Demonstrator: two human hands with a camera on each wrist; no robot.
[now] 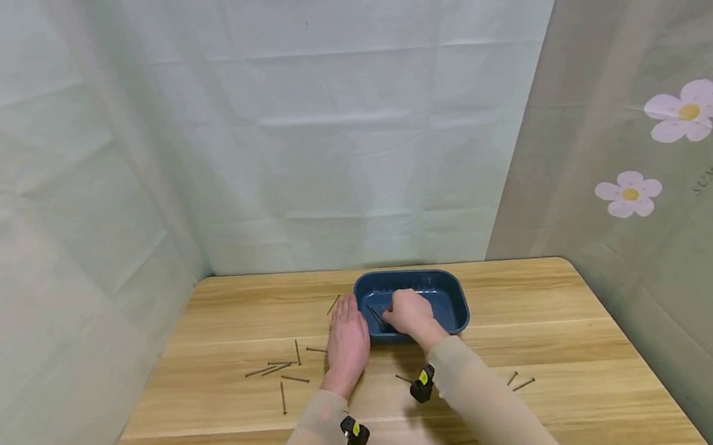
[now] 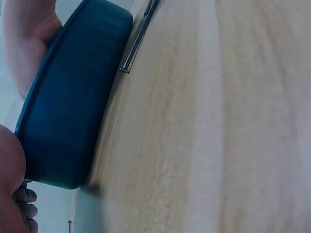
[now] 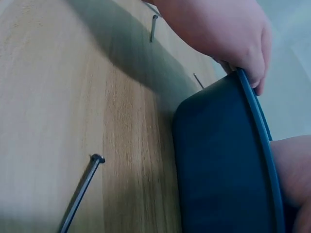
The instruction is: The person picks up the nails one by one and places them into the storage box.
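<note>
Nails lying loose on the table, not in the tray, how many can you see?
About 11: one beside the left hand, seven in the left cluster, one near the right wrist, two at right. The arms may hide more.

My head camera sits high and looks forward and down over the whole wooden table point(image 1: 525, 321), taking in the curtained walls behind it, both my forearms and the blue tray point(image 1: 442, 292) at mid-distance. The camera on my left wrist lies almost on the tabletop, rolled sideways, very close to the tray's outer wall point(image 2: 68, 111), with 1 nail point(image 2: 138, 39) beside it. The camera on my right wrist is just as low and close, tilted, facing the tray's side point(image 3: 218, 160) from the near side, toward my left hand point(image 3: 223, 34). All 3 views share the tray and the table around it.
</note>
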